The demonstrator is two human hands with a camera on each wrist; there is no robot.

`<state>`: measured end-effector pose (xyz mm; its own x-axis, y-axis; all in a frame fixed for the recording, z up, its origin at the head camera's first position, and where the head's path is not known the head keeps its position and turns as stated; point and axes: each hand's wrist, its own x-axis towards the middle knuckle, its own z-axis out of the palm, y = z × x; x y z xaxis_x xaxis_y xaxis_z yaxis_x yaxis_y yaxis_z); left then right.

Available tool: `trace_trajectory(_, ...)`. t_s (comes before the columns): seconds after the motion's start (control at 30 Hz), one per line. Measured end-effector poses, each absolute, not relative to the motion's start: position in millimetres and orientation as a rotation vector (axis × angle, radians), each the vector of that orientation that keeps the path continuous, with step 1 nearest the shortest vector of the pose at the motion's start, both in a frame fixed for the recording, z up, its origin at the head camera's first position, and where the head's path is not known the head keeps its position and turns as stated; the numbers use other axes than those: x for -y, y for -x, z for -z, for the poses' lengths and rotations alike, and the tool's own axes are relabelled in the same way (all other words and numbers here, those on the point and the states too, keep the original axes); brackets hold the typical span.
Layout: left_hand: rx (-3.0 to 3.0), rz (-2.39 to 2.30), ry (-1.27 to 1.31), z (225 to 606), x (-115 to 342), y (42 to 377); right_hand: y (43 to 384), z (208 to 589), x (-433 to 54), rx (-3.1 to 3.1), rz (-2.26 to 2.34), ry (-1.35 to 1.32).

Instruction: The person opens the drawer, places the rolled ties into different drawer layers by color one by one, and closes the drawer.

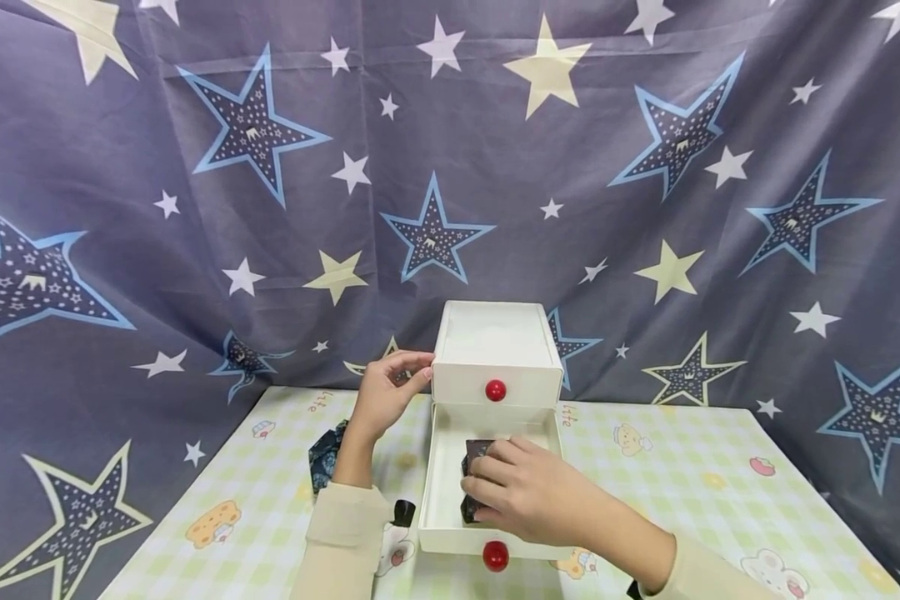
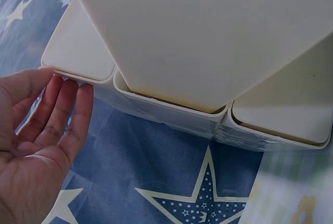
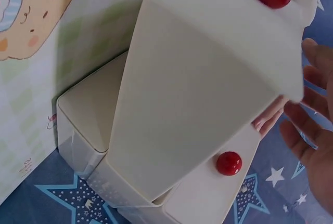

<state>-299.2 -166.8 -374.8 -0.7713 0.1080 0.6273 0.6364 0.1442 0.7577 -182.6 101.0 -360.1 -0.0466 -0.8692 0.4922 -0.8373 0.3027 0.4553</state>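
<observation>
A white drawer unit [image 1: 497,333] with red knobs stands on the table, and its middle drawer [image 1: 442,492] is pulled out. My left hand [image 1: 384,398] touches the unit's upper left side; the left wrist view shows its fingertips along the edge of the top section [image 2: 78,42]. My right hand [image 1: 536,493] is inside the pulled-out drawer, its fingers bent around a dark, nearly black item [image 1: 479,450] with a squared edge. Fingers cover much of that item, so its kind is unclear. In the right wrist view, the drawer's wall hides the item.
A dark blue patterned item [image 1: 326,458] lies on the table beside my left forearm. The table wears a green checked cloth [image 1: 262,500] with cartoon prints. Behind it hangs a star-patterned curtain [image 1: 465,125]. The closed top drawer's red knob [image 1: 495,390] juts out above the pulled-out drawer.
</observation>
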Motion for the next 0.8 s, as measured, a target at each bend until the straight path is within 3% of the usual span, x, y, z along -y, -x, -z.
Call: trace_trajectory(0.8, 1.991, 1.657, 0.736, 378, 168, 302, 155, 394, -92, 1.513, 0.243, -1.663)
